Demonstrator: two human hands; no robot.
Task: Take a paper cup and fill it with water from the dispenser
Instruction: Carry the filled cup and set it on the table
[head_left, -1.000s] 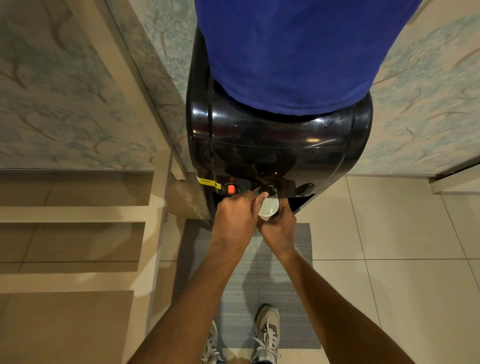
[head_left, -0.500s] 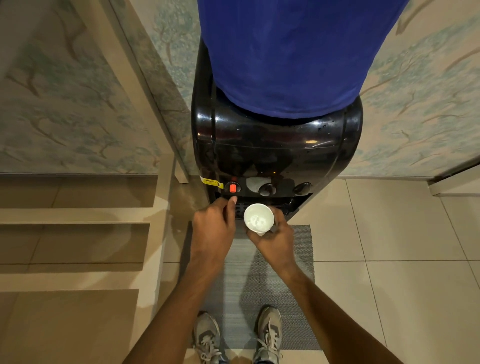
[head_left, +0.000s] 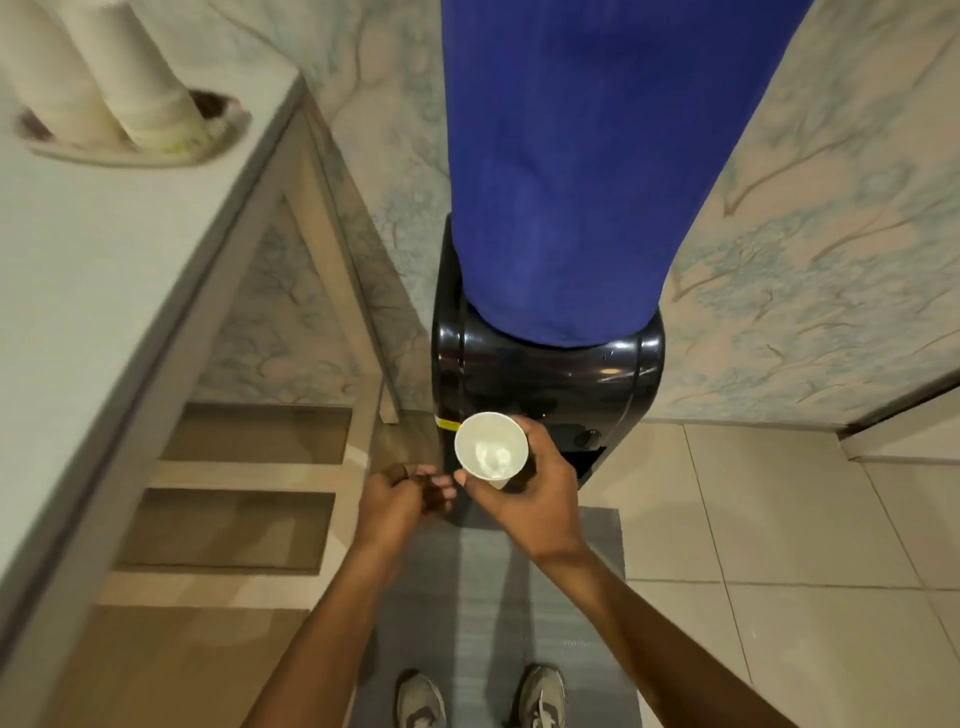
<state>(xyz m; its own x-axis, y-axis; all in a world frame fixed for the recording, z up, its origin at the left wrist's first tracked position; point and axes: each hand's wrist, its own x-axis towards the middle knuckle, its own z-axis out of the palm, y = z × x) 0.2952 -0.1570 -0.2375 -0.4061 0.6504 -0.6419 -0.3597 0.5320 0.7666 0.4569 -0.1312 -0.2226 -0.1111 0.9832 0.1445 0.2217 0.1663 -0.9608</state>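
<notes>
My right hand (head_left: 530, 499) grips a white paper cup (head_left: 491, 446), held upright in front of the black water dispenser (head_left: 545, 374). Water shows in the bottom of the cup. The cup is away from the taps (head_left: 589, 437), a little left of them and raised. A blue cloth cover (head_left: 582, 156) wraps the bottle on top of the dispenser. My left hand (head_left: 402, 501) hangs to the left of the cup, fingers curled loosely, with nothing in it.
A light table (head_left: 104, 270) stands at the left, with stacks of paper cups (head_left: 93, 73) on a plate at its far end. A grey mat (head_left: 488, 613) lies under my shoes. Tiled floor (head_left: 779, 571) spreads to the right; patterned wall behind.
My right hand has drawn the cup back from the taps and lifted it. My left hand has left the tap and dropped to the left. The view has risen, showing the table top.
</notes>
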